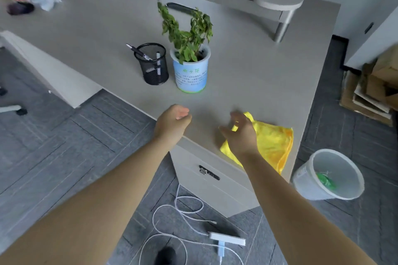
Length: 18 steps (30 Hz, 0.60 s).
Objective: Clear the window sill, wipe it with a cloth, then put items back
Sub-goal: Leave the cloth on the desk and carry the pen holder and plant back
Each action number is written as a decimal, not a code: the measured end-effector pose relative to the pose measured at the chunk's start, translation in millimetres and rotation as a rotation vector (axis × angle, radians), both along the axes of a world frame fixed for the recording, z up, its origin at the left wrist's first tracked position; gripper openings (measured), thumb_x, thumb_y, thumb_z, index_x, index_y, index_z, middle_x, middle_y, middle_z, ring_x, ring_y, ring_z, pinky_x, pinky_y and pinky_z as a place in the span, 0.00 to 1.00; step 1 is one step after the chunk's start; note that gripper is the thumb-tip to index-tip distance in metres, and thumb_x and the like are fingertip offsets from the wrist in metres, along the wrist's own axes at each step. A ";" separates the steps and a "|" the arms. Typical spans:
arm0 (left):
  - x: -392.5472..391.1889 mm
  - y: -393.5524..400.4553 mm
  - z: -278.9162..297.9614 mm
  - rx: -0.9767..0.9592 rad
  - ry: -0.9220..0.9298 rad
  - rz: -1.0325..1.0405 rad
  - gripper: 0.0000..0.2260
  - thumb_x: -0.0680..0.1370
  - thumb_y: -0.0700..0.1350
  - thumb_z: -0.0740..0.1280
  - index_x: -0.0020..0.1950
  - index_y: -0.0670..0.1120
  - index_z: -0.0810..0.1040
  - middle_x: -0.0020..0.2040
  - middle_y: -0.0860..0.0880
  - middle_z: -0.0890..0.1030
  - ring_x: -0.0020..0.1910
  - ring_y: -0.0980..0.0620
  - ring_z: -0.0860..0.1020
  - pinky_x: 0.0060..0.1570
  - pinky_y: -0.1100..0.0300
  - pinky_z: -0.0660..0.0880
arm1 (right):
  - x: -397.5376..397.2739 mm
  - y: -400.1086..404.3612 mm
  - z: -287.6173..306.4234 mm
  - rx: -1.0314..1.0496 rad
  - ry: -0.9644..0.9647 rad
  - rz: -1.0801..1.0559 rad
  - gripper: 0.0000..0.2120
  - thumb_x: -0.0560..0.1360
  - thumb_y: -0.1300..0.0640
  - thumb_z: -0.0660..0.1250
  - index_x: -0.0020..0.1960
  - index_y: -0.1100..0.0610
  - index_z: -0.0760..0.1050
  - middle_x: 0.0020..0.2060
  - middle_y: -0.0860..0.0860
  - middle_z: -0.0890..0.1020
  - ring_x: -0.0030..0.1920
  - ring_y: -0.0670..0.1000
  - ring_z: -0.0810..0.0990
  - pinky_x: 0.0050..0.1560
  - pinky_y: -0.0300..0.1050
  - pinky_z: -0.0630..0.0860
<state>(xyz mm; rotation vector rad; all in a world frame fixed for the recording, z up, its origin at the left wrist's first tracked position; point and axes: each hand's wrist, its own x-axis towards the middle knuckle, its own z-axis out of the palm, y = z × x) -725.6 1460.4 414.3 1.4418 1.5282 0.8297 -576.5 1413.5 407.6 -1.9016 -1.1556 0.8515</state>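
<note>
— Looking down on a grey desk (247, 66): right hand (242, 135) over the yellow cloth (273, 142), fingers spread wide and bent a little, holding nothing; cannot tell whether the fingertips touch the fabric.

— And the cloth itself?

— Lying crumpled at the desk's near right corner, one fold drooping over the near edge.

— Left hand?

— Left hand (173, 120) hanging above the near edge, fingers curled loosely inward, gripping nothing, well apart from the cloth.

— Anything else on the surface?

— Potted plant (190, 71) in a white and blue pot near the middle, upright, leafy stems leaning toward the far edge. Black mesh pen holder (153, 64) just beside it on the left, pens sticking out, one tilted left. Both well apart from the hands.

— Off the desk?

— White bin (310, 180) on the floor by the right edge, something green inside. White cable (170, 211) looped on the grey carpet below the near edge, ending at a white power adapter (227, 238). Stacked cardboard (374, 90) far right. Drawer (215, 189) with a dark handle under the near right corner.
</note>
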 end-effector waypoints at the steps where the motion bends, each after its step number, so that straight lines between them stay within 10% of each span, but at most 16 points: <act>1: -13.3 3.8 0.6 -0.006 0.000 0.018 0.09 0.73 0.38 0.64 0.53 0.39 0.75 0.56 0.41 0.79 0.54 0.46 0.76 0.58 0.55 0.69 | -9.6 7.0 0.5 0.001 0.019 0.014 0.25 0.71 0.63 0.68 0.67 0.61 0.66 0.66 0.57 0.71 0.67 0.55 0.69 0.66 0.43 0.64; 18: -112.0 194.0 -49.3 -0.030 -0.148 -0.060 0.45 0.66 0.41 0.74 0.72 0.45 0.47 0.75 0.45 0.51 0.73 0.51 0.52 0.69 0.58 0.51 | -92.5 177.2 -45.0 0.286 0.158 -0.320 0.61 0.56 0.55 0.81 0.74 0.62 0.43 0.74 0.60 0.54 0.75 0.57 0.54 0.75 0.54 0.53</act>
